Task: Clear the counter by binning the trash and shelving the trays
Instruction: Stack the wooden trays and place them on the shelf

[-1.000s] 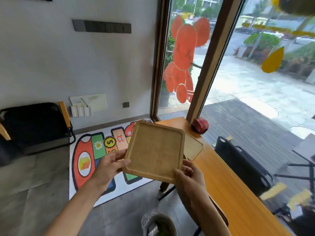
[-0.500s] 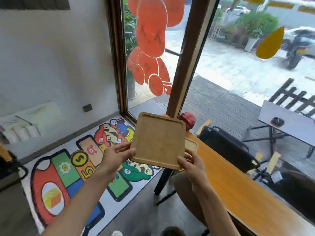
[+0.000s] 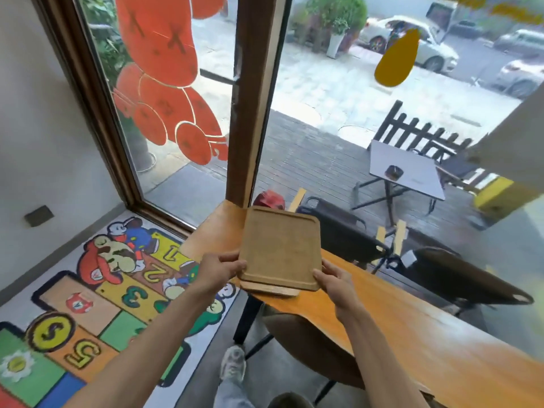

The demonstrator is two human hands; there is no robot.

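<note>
Glossy counter (image 3: 382, 316) w/ hands (image 3: 276, 276) gripping square wood tray (image 3: 281, 248).

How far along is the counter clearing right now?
Done: no trash shows on the visible orange wooden counter. In hand: left hand and right hand hold a square wooden tray over a second wooden tray. Left: shelving both.

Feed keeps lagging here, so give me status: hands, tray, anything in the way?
Left hand and right hand grip top tray at near corners. It sits over second tray on counter. Red object beyond, not blocking.
</note>
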